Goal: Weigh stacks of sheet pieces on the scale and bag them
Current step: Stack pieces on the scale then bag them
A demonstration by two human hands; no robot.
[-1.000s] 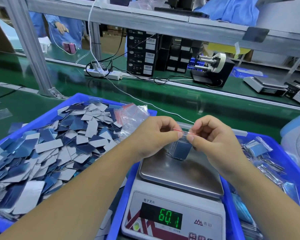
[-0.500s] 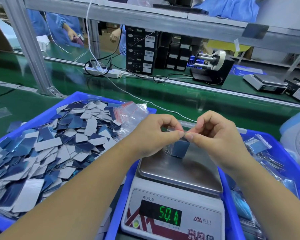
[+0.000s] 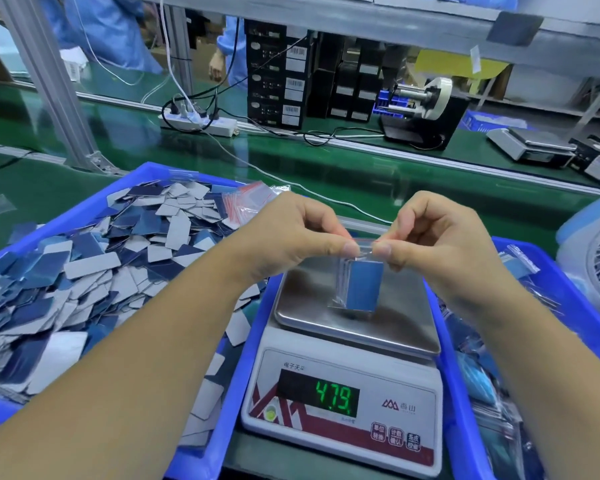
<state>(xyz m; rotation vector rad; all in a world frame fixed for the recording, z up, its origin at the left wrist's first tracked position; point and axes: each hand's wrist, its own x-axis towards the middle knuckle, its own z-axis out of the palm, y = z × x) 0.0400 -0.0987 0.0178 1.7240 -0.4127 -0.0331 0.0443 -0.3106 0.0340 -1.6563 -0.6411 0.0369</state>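
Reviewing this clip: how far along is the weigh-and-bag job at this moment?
Done: filled bags lie in the right bin. In hand: the left hand and right hand pinch the red-striped top of a small clear bag holding a blue stack, its bottom on the scale, which reads 47.9. Left: a large heap of loose sheet pieces in the left bin, with spare bags.

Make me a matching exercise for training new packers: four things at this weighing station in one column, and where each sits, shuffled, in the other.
Things:
1. small bag of blue pieces
2. loose sheet pieces
3. filled bags
4. empty red-striped bags

Places:
A. blue bin right of the scale
B. far edge of the left bin's pile
C. pinched at its top by both hands, over the scale pan
D. heaped in the left blue bin

Pairs: 1-C, 2-D, 3-A, 4-B
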